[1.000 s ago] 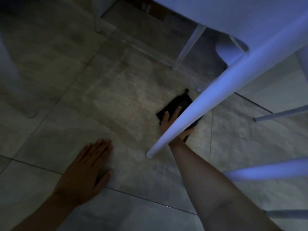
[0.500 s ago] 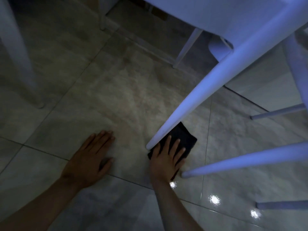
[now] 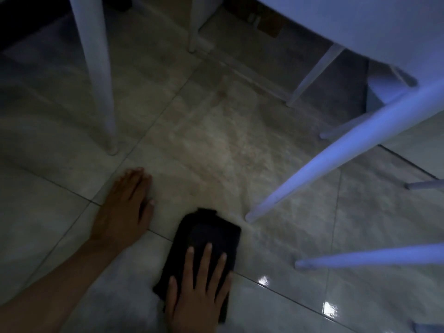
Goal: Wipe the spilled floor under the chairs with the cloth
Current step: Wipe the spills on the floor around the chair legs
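A dark folded cloth (image 3: 211, 234) lies flat on the grey tiled floor (image 3: 216, 145) at the bottom centre. My right hand (image 3: 199, 292) presses on its near half, palm down, fingers spread. My left hand (image 3: 125, 210) rests flat on the tile to the left of the cloth, fingers together, holding nothing. A pale streaked patch of floor stretches from the cloth toward the far chair legs. The tip of a slanted white chair leg (image 3: 312, 169) stands just right of the cloth's far corner.
A white chair seat (image 3: 360, 22) overhangs the upper right. An upright white leg (image 3: 96, 75) stands at the left, thinner legs (image 3: 312, 75) at the back. More legs (image 3: 370, 260) slant in from the right. Wet glints (image 3: 330, 308) shine on the tile at lower right.
My right hand has dragged the cloth from behind the slanted chair leg back toward me and to the left. My left hand has stayed planted on the floor.
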Motion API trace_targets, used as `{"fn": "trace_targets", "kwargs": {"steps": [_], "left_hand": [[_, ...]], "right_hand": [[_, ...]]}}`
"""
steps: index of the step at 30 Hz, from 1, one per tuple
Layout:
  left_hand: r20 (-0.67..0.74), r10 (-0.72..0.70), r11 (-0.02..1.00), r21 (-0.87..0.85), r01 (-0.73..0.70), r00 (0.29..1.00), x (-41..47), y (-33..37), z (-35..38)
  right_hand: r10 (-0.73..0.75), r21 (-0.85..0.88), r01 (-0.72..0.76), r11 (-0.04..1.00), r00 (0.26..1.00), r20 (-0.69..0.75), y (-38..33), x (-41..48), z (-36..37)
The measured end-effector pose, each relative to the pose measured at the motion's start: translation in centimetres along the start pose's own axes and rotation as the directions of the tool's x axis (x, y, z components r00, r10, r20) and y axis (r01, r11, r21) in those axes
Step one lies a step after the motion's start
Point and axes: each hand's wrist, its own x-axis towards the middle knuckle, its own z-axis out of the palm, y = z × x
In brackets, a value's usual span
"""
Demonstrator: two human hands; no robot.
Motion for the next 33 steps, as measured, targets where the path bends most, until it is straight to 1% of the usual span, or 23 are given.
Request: {"fn": "trace_targets", "kwargs": {"steps": [2, 3, 4, 5, 6, 7, 9, 10, 11, 12, 13, 14, 15, 16, 18, 19, 21, 23, 24, 27, 29, 31, 33], "left_hand": [[-0.015, -0.012, 1.000, -0.019, 0.012, 1.000, 0.0, 0.3, 0.0], [-0.031, -0.010, 1.000, -0.020, 0.010, 0.999, 0.0, 0.5, -0.1], [-0.049, -0.001, 1.000, -0.015, 0.000, 0.999, 0.0, 0.5, -0.2], [-0.061, 0.008, 1.000, -0.012, -0.009, 0.998, -0.1, 0.5, -0.3], [-0.066, 0.012, 1.000, -0.011, -0.013, 0.998, -0.1, 0.4, -0.3], [-0.068, 0.016, 1.000, -0.014, -0.017, 0.998, -0.1, 0.4, -0.4], [-0.070, 0.015, 1.000, -0.011, -0.016, 0.997, -0.1, 0.3, -0.5], [-0.073, 0.015, 1.000, -0.006, -0.015, 0.997, -0.1, 0.3, -0.5], [-0.078, 0.020, 1.000, -0.005, -0.020, 0.997, 0.0, 0.4, -0.5], [-0.085, 0.024, 1.000, -0.005, -0.025, 0.996, 0.0, 0.4, -0.5], [-0.089, 0.032, 0.999, -0.007, -0.033, 0.996, 0.1, 0.5, -0.4], [-0.089, 0.035, 0.999, -0.010, -0.036, 0.995, 0.1, 0.6, -0.3], [-0.090, 0.037, 0.999, -0.012, -0.038, 0.995, 0.2, 0.6, -0.3], [-0.093, 0.040, 0.999, -0.011, -0.041, 0.995, 0.2, 0.6, -0.2], [-0.092, 0.040, 0.999, -0.006, -0.041, 0.995, 0.3, 0.5, -0.2], [-0.087, 0.043, 0.999, -0.013, -0.044, 0.995, 0.2, 0.4, -0.1], [-0.088, 0.038, 0.997, -0.065, -0.043, 0.995, 0.0, 0.1, -0.1], [-0.109, -0.004, 0.994, -0.110, -0.008, 0.994, 0.0, -0.8, -0.7], [-0.119, -0.046, 0.995, -0.097, 0.034, 0.992, 0.0, -1.5, -1.3], [-0.151, -0.193, 0.981, -0.016, 0.193, 0.969, -0.5, -4.2, -3.2], [-0.137, -0.225, 0.973, 0.026, 0.230, 0.965, -0.7, -4.9, -3.4], [-0.139, -0.235, 0.968, 0.053, 0.244, 0.962, -0.8, -4.9, -3.2], [-0.151, -0.238, 0.967, 0.061, 0.249, 0.959, -0.7, -4.9, -3.1]], "right_hand": [[-0.162, 0.033, 0.159, 0.987, 0.982, 0.097, 0.2, 2.8, 0.9], [-0.236, 0.047, 0.231, 0.972, 0.964, 0.125, 0.6, 5.7, 1.5], [-0.276, 0.044, 0.272, 0.961, 0.951, 0.140, 0.7, 9.1, 1.6], [-0.271, 0.018, 0.271, 0.962, 0.956, 0.110, 0.9, 12.6, 2.0], [-0.229, 0.007, 0.229, 0.973, 0.970, 0.081, 1.0, 15.8, 2.3], [-0.143, -0.004, 0.143, 0.990, 0.987, 0.070, 1.3, 18.8, 2.9], [0.099, 0.012, -0.099, 0.995, 0.995, 0.021, 1.6, 23.7, 3.6], [0.220, 0.047, -0.219, 0.975, 0.975, -0.024, 1.9, 25.4, 3.7], [0.312, 0.080, -0.311, 0.947, 0.950, 0.000, 2.0, 26.6, 2.9], [0.349, 0.081, -0.354, 0.932, 0.934, 0.075, 2.0, 27.1, 2.6], [0.347, 0.078, -0.365, 0.928, 0.921, 0.179, 1.7, 26.8, 2.3], [0.322, 0.076, -0.342, 0.937, 0.925, 0.200, 1.4, 25.9, 2.3], [0.280, 0.055, -0.291, 0.955, 0.947, 0.159, 0.9, 24.7, 2.3], [0.233, 0.043, -0.237, 0.971, 0.969, 0.082, 0.4, 23.2, 2.3], [0.062, -0.003, -0.062, 0.998, 0.997, 0.036, -0.5, 18.9, 2.9], [-0.046, -0.013, 0.046, 0.999, 0.998, 0.050, -0.7, 16.1, 2.9], [-0.229, -0.009, 0.232, 0.973, 0.968, 0.104, -0.9, 10.2, 2.1], [-0.350, -0.027, 0.356, 0.934, 0.929, 0.121, -0.3, 5.6, 1.8], [-0.385, -0.037, 0.392, 0.919, 0.915, 0.124, 0.2, 4.4, 1.8], [-0.400, -0.019, 0.405, 0.914, 0.908, 0.122, 0.9, 3.6, 1.7], [-0.359, -0.024, 0.364, 0.931, 0.926, 0.119, 0.8, 5.7, 1.7], [-0.288, -0.033, 0.293, 0.956, 0.951, 0.114, 0.7, 9.5, 2.2], [-0.175, -0.035, 0.180, 0.983, 0.979, 0.106, 0.9, 15.4, 3.1]]}}
